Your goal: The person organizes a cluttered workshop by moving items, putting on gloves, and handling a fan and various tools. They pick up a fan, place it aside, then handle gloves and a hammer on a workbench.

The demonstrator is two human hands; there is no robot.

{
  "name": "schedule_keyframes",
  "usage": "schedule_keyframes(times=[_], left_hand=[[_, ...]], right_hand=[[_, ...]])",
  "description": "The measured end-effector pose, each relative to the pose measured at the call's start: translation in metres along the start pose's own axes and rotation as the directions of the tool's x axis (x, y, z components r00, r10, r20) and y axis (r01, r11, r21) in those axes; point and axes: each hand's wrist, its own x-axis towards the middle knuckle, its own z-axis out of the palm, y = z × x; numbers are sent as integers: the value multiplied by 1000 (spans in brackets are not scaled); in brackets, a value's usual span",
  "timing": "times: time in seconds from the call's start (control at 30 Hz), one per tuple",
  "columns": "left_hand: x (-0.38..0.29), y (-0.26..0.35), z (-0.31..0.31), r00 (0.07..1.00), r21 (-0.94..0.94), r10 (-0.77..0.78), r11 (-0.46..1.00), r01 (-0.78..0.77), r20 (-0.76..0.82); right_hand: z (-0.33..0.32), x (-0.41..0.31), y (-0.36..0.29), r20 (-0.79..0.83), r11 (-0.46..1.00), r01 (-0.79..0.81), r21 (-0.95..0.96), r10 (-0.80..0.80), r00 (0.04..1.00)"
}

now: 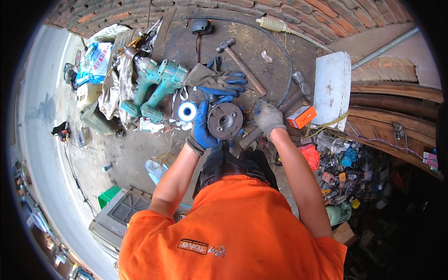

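Observation:
My left hand (204, 130), in a blue-coated work glove, grips a round dark metal part (217, 123) by its left side. The part faces up, with a central bore and screw heads near its rim. To its right is my right hand (269, 118) in a greyish glove, apart from the part. Its fingers curl forward, and whether something small is in them cannot be made out. A white and blue roll (187, 111) lies just left of my left hand. Beyond the part rest a pair of work gloves (218, 79) and a ball-peen hammer (245, 70).
Teal cordless power tools (161, 82) lie at the left of the workbench (175, 42). A black hose (285, 52) curves across its right side. An orange box (301, 117) sits beside a white panel (331, 89). Piled parts (346, 164) fill the floor at right.

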Motion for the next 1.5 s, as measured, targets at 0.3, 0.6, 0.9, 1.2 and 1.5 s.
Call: schedule_keyframes(times=[0.3, 0.6, 0.9, 1.2, 1.5], left_hand=[[21, -15, -12, 982, 379, 164, 918, -115, -98], [36, -36, 35, 949, 719, 293, 683, -124, -114], [42, -43, 23, 940, 787, 338, 592, -176, -45], [29, -27, 39, 940, 895, 331, 439, -77, -82], [28, -30, 30, 941, 781, 338, 584, -220, 13]], right_hand=[[-31, -18, 14, 78, 469, -140, 872, 150, 986], [-64, -69, -66, -349, 553, 352, 755, -115, 930], [-69, -79, -64, -365, 835, 363, 414, -213, 906], [-74, -86, -60, -280, 753, 385, 534, -272, 921], [-75, -84, -59, -202, 763, 324, 559, -253, 946]])
